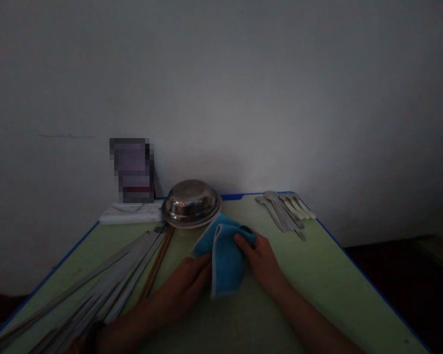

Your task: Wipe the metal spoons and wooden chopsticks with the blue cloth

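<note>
A blue cloth (229, 260) with pale edging hangs folded between my two hands, above the middle of the table. My right hand (260, 253) pinches its upper right part, thumb on top. A small dark rounded piece (246, 229) pokes out of the cloth by that hand; its kind cannot be made out. My left hand (195, 275) is closed at the cloth's left side, its fingertips hidden behind the fabric. Just beyond the cloth, an upturned metal bowl (192, 201) rests on a metal plate or dish.
On the table (317, 285), several spoons and forks (284, 211) lie at the back right. Long flat metal strips (107, 275) and brown sticks (158, 260) stretch along the left. A white box (131, 212) and a blurred-out upright item (133, 169) stand against the wall.
</note>
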`<state>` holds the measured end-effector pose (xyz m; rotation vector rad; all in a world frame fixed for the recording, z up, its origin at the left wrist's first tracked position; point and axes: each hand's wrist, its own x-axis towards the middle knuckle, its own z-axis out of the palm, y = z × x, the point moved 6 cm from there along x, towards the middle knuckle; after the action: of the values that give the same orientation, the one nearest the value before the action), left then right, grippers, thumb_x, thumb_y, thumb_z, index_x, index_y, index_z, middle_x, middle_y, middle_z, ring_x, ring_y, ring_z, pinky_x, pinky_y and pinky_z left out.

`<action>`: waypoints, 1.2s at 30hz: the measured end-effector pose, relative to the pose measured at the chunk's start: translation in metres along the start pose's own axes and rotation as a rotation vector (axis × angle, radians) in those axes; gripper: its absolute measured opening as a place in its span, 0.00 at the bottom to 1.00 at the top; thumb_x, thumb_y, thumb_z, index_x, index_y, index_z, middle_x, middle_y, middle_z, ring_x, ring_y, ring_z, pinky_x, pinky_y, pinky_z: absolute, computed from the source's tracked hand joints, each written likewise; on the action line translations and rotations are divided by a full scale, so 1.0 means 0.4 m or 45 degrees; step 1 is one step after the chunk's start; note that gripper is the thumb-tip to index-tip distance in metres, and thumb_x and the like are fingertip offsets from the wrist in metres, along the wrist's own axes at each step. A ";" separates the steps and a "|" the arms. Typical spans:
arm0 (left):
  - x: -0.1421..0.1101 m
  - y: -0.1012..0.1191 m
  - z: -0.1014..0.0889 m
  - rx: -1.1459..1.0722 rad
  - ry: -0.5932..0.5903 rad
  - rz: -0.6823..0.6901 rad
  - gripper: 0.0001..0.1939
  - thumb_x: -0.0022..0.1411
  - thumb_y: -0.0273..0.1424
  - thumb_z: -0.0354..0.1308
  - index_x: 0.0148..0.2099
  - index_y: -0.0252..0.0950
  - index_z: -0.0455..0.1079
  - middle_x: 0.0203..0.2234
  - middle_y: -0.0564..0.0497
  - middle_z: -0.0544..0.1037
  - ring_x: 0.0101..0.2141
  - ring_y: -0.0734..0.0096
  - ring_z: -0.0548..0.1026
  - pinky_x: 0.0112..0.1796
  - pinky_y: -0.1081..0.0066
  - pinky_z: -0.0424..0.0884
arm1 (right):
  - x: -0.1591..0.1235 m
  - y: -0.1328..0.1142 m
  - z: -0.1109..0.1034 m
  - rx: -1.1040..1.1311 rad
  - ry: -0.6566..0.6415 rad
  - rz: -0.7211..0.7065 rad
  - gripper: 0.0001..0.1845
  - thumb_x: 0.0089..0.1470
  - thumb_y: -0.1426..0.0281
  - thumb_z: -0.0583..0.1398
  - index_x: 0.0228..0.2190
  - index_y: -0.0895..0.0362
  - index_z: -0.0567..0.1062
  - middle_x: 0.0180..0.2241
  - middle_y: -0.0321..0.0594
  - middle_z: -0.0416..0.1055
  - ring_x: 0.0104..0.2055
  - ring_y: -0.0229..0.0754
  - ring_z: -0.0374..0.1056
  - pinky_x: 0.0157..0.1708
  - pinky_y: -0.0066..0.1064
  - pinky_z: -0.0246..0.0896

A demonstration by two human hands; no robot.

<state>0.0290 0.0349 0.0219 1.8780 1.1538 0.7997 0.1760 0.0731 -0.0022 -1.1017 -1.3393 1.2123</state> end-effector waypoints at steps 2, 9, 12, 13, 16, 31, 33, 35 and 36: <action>0.002 0.001 0.001 0.005 -0.018 -0.009 0.13 0.58 0.33 0.48 0.35 0.41 0.74 0.28 0.50 0.78 0.30 0.61 0.72 0.36 0.68 0.68 | -0.001 0.009 0.000 0.065 0.033 0.023 0.17 0.49 0.56 0.57 0.26 0.57 0.73 0.21 0.32 0.67 0.23 0.36 0.60 0.24 0.26 0.54; -0.002 0.011 0.007 0.087 -0.057 0.059 0.12 0.61 0.30 0.46 0.39 0.41 0.70 0.28 0.53 0.76 0.29 0.67 0.72 0.33 0.72 0.65 | 0.011 0.063 -0.019 0.266 0.245 0.139 0.19 0.49 0.54 0.56 0.28 0.57 0.75 0.22 0.33 0.70 0.24 0.38 0.62 0.26 0.28 0.57; -0.007 0.011 0.016 0.094 -0.097 0.041 0.13 0.65 0.33 0.43 0.39 0.39 0.68 0.28 0.53 0.75 0.28 0.68 0.72 0.33 0.73 0.64 | 0.020 0.084 -0.023 0.391 0.285 0.187 0.19 0.48 0.54 0.57 0.30 0.57 0.75 0.22 0.35 0.72 0.24 0.39 0.64 0.25 0.29 0.58; -0.007 0.012 0.014 0.118 -0.089 0.034 0.13 0.65 0.33 0.42 0.38 0.38 0.68 0.28 0.53 0.74 0.28 0.69 0.71 0.32 0.73 0.64 | 0.022 0.088 -0.023 0.415 0.280 0.193 0.20 0.47 0.54 0.58 0.31 0.57 0.75 0.23 0.36 0.72 0.25 0.40 0.65 0.26 0.30 0.59; 0.005 0.027 -0.045 0.324 0.101 0.074 0.13 0.65 0.34 0.42 0.32 0.37 0.64 0.24 0.53 0.71 0.25 0.69 0.69 0.29 0.72 0.64 | 0.026 0.096 -0.024 0.436 0.267 0.207 0.22 0.47 0.53 0.57 0.35 0.57 0.76 0.25 0.38 0.75 0.27 0.43 0.67 0.28 0.33 0.61; 0.077 -0.190 -0.452 0.939 0.887 0.023 0.10 0.49 0.31 0.51 0.35 0.37 0.55 0.44 0.38 0.65 0.58 0.44 0.51 0.52 0.47 0.55 | 0.027 0.097 -0.018 0.413 0.259 0.247 0.22 0.44 0.53 0.60 0.32 0.59 0.76 0.24 0.38 0.73 0.26 0.41 0.66 0.28 0.32 0.60; 0.077 -0.183 -0.448 0.932 0.881 0.016 0.09 0.49 0.30 0.52 0.34 0.38 0.55 0.44 0.39 0.65 0.58 0.44 0.49 0.53 0.47 0.54 | 0.026 0.097 -0.017 0.417 0.243 0.254 0.20 0.45 0.54 0.60 0.31 0.58 0.76 0.24 0.37 0.73 0.26 0.40 0.66 0.29 0.32 0.60; 0.077 -0.159 -0.442 0.917 0.899 0.013 0.10 0.48 0.29 0.53 0.34 0.38 0.55 0.46 0.38 0.62 0.59 0.44 0.46 0.54 0.47 0.52 | 0.025 0.097 -0.016 0.406 0.235 0.254 0.19 0.45 0.54 0.60 0.30 0.58 0.76 0.25 0.37 0.73 0.26 0.41 0.66 0.29 0.32 0.60; 0.076 -0.141 -0.434 0.906 0.906 0.018 0.12 0.47 0.29 0.53 0.35 0.37 0.55 0.47 0.37 0.60 0.59 0.44 0.46 0.54 0.48 0.52 | 0.025 0.096 -0.017 0.399 0.239 0.250 0.19 0.45 0.54 0.60 0.31 0.58 0.76 0.25 0.37 0.73 0.26 0.41 0.66 0.29 0.32 0.60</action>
<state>-0.1248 0.1290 0.0642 2.2187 2.0762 1.2323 0.1821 0.0873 -0.0395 -1.1061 -0.8791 1.3709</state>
